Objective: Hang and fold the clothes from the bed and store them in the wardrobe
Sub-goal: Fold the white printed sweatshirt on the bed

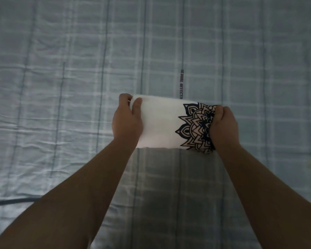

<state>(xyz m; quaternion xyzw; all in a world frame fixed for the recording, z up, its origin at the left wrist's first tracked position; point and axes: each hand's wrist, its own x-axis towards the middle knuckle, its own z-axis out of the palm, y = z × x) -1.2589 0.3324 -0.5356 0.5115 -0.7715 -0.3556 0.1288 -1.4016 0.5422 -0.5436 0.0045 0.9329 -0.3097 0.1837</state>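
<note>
- I see the folded white T-shirt (162, 123) stretched between both hands over the middle of the bed; its top and bottom edges run straight, and a shadow lies on the cover just below its lower edge
- left hand (127, 119) pinches the plain left end, thumb on the near face at the top corner, fingers curled behind
- right hand (223, 126) grips the right end, fingers curled round bunched cloth over the black mandala print (194, 128)
- checked blue-grey bedspread (61, 87) fills the view, lightly creased, open on every side of the shirt
- printed lettering (181, 85) runs along a stripe just beyond the top edge; a dark curved strip (13, 202) lies at lower left, well apart from the hands
</note>
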